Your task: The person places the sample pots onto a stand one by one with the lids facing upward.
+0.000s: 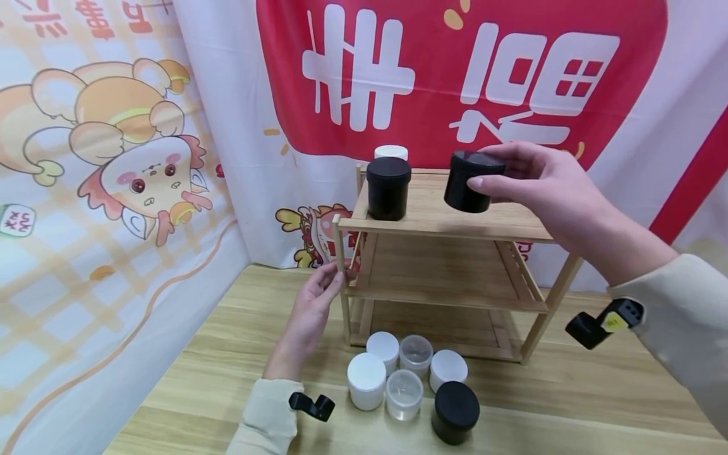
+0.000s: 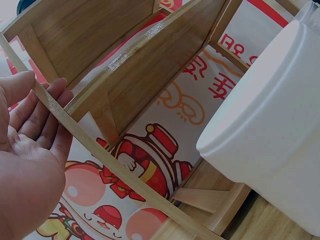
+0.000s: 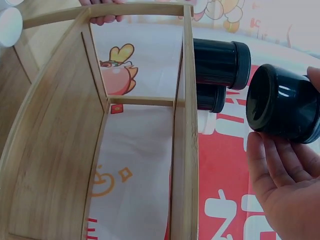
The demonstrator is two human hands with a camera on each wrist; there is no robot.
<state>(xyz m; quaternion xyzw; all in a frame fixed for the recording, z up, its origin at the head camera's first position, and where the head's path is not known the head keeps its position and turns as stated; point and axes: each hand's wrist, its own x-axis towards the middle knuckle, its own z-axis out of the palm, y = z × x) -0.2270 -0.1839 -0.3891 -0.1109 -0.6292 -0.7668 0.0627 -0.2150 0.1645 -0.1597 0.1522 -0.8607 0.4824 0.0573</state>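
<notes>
Above the top shelf of the wooden rack [image 1: 438, 218], the right hand [image 1: 546, 189] grips a round black plastic jar [image 1: 471, 182]; the left hand [image 1: 315, 303] pinches the rack's front post

A jar [image 1: 388, 188] stood on the left of the rack's [image 1: 443, 221] top shelf, another jar [image 1: 391, 152] behind it. Right of them, the right hand [image 1: 540, 183] held a tilted jar [image 1: 469, 182] above that shelf. Six jars [image 1: 412, 385] clustered on the table [image 1: 569, 392] before the rack, whose front-left post the left hand [image 1: 309, 309] gripped.

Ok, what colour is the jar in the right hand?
Black, lid included; the jar in the right hand shows best in the head view.
</notes>
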